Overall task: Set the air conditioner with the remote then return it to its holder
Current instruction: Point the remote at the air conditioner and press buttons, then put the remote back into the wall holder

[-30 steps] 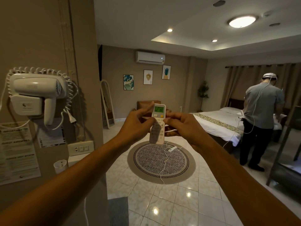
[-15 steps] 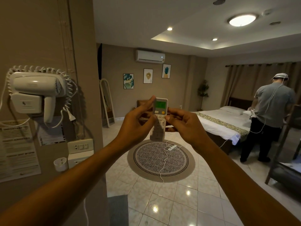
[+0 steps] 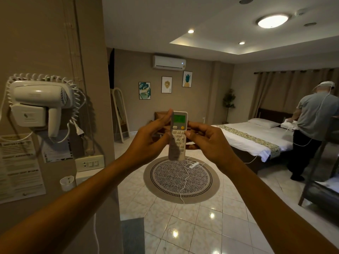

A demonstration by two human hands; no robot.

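I hold a white remote upright in front of me, its green screen lit and facing me. My left hand grips its left side, with the thumb lying over the lower buttons. My right hand holds its right edge, thumb tip beside the keypad. The white air conditioner hangs high on the far wall, with a small blue light at its right end. A small white holder is fixed to the wall at my left, below the socket, and nothing is in it.
A wall-mounted hair dryer and a socket plate are on the left wall. A round rug with a white cable lies on the tiled floor. A bed stands right, where another person bends over.
Both hands have raised the remote slightly, keeping it upright. The other person by the bed has shifted further right.
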